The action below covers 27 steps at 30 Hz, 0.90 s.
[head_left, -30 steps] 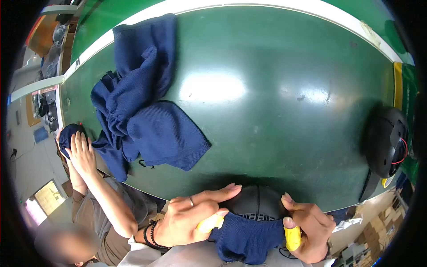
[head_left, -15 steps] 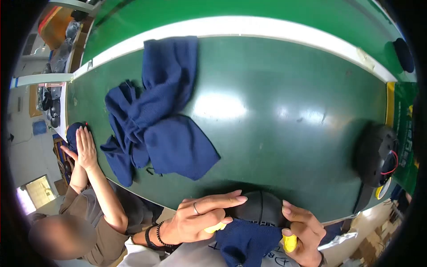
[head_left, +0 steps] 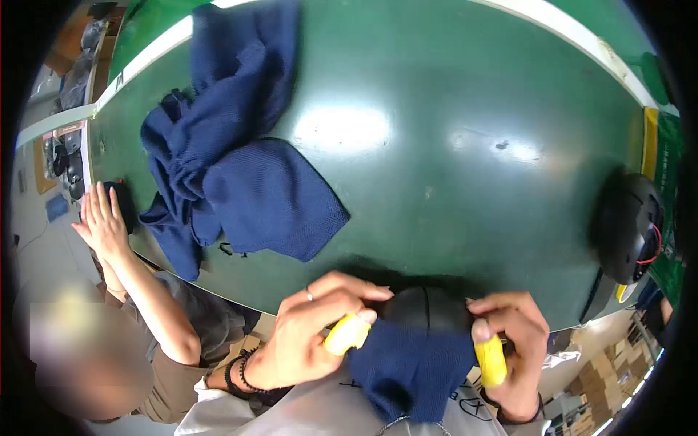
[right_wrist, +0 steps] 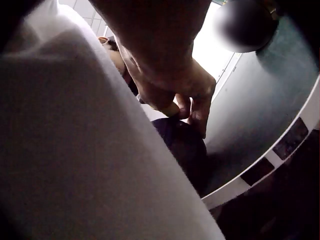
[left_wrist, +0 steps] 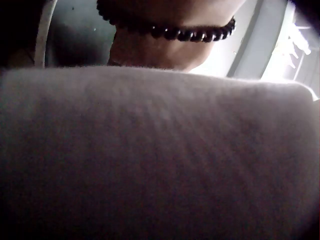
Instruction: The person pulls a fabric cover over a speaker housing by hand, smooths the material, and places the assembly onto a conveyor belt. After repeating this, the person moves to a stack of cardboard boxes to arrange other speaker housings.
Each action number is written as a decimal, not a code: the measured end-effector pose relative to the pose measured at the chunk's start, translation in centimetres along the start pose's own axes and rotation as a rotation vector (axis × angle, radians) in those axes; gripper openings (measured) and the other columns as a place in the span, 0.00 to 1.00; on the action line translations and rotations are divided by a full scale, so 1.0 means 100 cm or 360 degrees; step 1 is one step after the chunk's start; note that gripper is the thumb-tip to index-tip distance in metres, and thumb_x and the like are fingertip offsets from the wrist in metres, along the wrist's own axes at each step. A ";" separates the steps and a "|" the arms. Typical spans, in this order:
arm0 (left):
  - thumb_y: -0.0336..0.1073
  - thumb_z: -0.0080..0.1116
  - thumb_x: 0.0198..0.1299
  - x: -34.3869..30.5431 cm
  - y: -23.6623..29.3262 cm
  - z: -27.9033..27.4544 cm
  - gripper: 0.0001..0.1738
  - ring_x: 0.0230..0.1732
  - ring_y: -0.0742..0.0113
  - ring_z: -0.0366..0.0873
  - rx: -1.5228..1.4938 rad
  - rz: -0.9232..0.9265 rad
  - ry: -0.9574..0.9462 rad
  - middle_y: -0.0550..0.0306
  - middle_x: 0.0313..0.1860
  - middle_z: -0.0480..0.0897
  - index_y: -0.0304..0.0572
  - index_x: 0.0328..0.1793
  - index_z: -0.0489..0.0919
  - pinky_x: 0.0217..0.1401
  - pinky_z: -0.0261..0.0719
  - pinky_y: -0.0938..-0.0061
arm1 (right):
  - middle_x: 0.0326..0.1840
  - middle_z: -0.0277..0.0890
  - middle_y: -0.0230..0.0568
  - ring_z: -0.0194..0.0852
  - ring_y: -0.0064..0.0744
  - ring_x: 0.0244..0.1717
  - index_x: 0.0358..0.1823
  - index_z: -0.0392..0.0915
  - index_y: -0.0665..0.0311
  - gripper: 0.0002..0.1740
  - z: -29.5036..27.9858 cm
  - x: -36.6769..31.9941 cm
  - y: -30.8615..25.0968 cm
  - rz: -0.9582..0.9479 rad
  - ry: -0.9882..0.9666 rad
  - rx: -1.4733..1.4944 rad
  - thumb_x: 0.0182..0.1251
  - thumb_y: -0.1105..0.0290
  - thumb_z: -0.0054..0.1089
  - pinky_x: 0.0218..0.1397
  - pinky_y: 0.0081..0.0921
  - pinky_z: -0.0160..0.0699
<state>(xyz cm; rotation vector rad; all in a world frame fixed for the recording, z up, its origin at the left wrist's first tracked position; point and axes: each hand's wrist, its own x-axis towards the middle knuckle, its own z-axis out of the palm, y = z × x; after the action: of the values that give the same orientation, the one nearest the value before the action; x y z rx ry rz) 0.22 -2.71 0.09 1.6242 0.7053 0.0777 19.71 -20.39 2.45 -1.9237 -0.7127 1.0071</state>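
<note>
At the table's near edge is a rounded black shell with a raised seam down its middle. Navy knit fabric covers its near side and hangs toward the wearer's body. My left hand pinches the fabric's left edge, its index finger reaching onto the shell. On the opposite side my right hand pinches the right edge, fingertips against the shell. Yellow wraps cover both thumbs. In the right wrist view, the right hand's fingers bend down onto the dark, rounded covered piece. A sleeve hides the left hand's work in the left wrist view.
A crumpled pile of navy knit fabric lies at the left of the green table. At far right sits another black shell with a red wire. Another person's hands rest over a dark piece at the left edge.
The fabric's edge has come farther up over the shell, hiding the pale patterned strip seen before. Both hands keep their hold. The head view has shifted.
</note>
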 end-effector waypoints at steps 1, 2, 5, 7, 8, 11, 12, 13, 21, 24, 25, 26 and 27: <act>0.29 0.63 0.70 0.001 0.001 0.000 0.08 0.49 0.52 0.90 0.0033 -0.0026 0.0001 0.42 0.48 0.89 0.33 0.36 0.80 0.53 0.87 0.63 | 0.45 0.84 0.50 0.86 0.42 0.42 0.34 0.81 0.69 0.05 0.002 0.000 0.009 -0.0002 0.0035 0.0028 0.65 0.76 0.68 0.47 0.30 0.82; 0.30 0.63 0.71 0.002 0.002 0.001 0.09 0.48 0.56 0.88 -0.0019 -0.0049 0.0027 0.44 0.48 0.89 0.32 0.36 0.80 0.52 0.84 0.66 | 0.45 0.84 0.50 0.84 0.39 0.41 0.34 0.81 0.70 0.05 0.002 0.002 0.014 -0.0052 0.0047 0.0074 0.67 0.75 0.68 0.46 0.29 0.81; 0.30 0.62 0.72 0.008 0.000 0.002 0.10 0.48 0.59 0.86 0.0030 -0.0004 0.0001 0.46 0.49 0.89 0.32 0.37 0.80 0.52 0.83 0.66 | 0.48 0.86 0.47 0.79 0.27 0.40 0.34 0.80 0.71 0.09 0.005 0.003 0.025 -0.0025 0.0112 0.0402 0.73 0.73 0.65 0.46 0.25 0.77; 0.32 0.61 0.74 0.015 -0.002 0.000 0.10 0.47 0.62 0.84 0.0023 0.0075 -0.0005 0.49 0.47 0.88 0.32 0.39 0.80 0.52 0.81 0.67 | 0.50 0.86 0.47 0.78 0.25 0.40 0.34 0.78 0.72 0.09 0.003 0.006 0.030 -0.0166 0.0092 0.0371 0.73 0.75 0.64 0.44 0.22 0.75; 0.33 0.61 0.75 0.019 -0.005 -0.007 0.11 0.47 0.63 0.84 0.0077 0.0154 -0.0005 0.50 0.46 0.88 0.32 0.40 0.80 0.52 0.80 0.68 | 0.51 0.86 0.47 0.76 0.23 0.39 0.34 0.77 0.72 0.09 0.010 0.009 0.028 -0.0285 0.0161 0.0353 0.74 0.75 0.63 0.42 0.21 0.74; 0.37 0.59 0.78 0.029 -0.014 -0.011 0.14 0.47 0.67 0.82 0.0145 0.0223 -0.0070 0.53 0.46 0.86 0.32 0.40 0.79 0.53 0.78 0.70 | 0.51 0.85 0.46 0.72 0.18 0.36 0.35 0.77 0.72 0.09 0.014 0.008 0.026 -0.0418 0.0242 0.0338 0.75 0.75 0.63 0.39 0.20 0.72; 0.36 0.59 0.78 0.031 -0.019 -0.011 0.14 0.49 0.67 0.81 0.0079 0.0271 -0.0089 0.53 0.47 0.86 0.32 0.40 0.78 0.54 0.78 0.70 | 0.51 0.85 0.46 0.71 0.17 0.35 0.35 0.76 0.72 0.09 0.018 0.006 0.028 -0.0446 0.0293 0.0380 0.75 0.75 0.63 0.38 0.20 0.71; 0.36 0.59 0.78 0.031 -0.023 -0.011 0.14 0.50 0.68 0.81 0.0011 0.0313 -0.0111 0.53 0.49 0.85 0.32 0.40 0.78 0.56 0.77 0.71 | 0.51 0.85 0.46 0.70 0.16 0.34 0.36 0.76 0.72 0.09 0.021 0.003 0.031 -0.0467 0.0341 0.0424 0.76 0.75 0.62 0.37 0.19 0.71; 0.34 0.50 0.81 0.018 -0.023 0.011 0.09 0.58 0.66 0.80 -0.0214 0.0454 0.0114 0.50 0.55 0.84 0.36 0.51 0.77 0.66 0.75 0.71 | 0.56 0.85 0.55 0.83 0.39 0.58 0.43 0.78 0.68 0.11 0.035 -0.011 0.039 -0.0710 0.0810 0.0380 0.84 0.68 0.51 0.63 0.34 0.78; 0.37 0.37 0.84 -0.003 -0.015 0.014 0.18 0.65 0.54 0.81 0.0094 0.1084 0.0688 0.43 0.59 0.84 0.33 0.56 0.77 0.72 0.74 0.61 | 0.59 0.84 0.57 0.82 0.49 0.66 0.50 0.80 0.69 0.21 0.027 -0.022 0.027 -0.1064 0.0789 0.0176 0.87 0.58 0.44 0.73 0.44 0.74; 0.48 0.33 0.86 -0.008 -0.014 0.021 0.27 0.66 0.48 0.80 0.0022 0.1118 0.0632 0.39 0.61 0.84 0.31 0.57 0.77 0.76 0.71 0.53 | 0.60 0.84 0.57 0.81 0.52 0.66 0.52 0.81 0.71 0.26 0.028 -0.024 0.025 -0.1322 0.0664 0.0101 0.88 0.53 0.43 0.75 0.48 0.72; 0.50 0.34 0.85 -0.006 -0.013 0.026 0.28 0.68 0.46 0.80 -0.0038 0.1216 0.0464 0.38 0.63 0.83 0.31 0.61 0.78 0.77 0.70 0.51 | 0.61 0.84 0.57 0.80 0.58 0.68 0.54 0.82 0.73 0.35 0.030 -0.022 0.023 -0.1348 0.0481 0.0050 0.87 0.45 0.40 0.77 0.52 0.69; 0.52 0.36 0.84 -0.004 -0.013 0.034 0.30 0.70 0.43 0.80 -0.0108 0.1300 0.0302 0.37 0.65 0.83 0.30 0.64 0.78 0.79 0.68 0.50 | 0.60 0.84 0.57 0.81 0.58 0.68 0.56 0.82 0.73 0.37 0.036 -0.017 0.020 -0.1293 0.0359 0.0089 0.86 0.41 0.40 0.77 0.52 0.69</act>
<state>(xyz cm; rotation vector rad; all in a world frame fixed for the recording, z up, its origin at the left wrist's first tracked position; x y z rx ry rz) 0.83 -5.90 -1.66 1.7598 0.1345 0.8425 15.98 -21.18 0.12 -1.4425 -1.1747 0.2929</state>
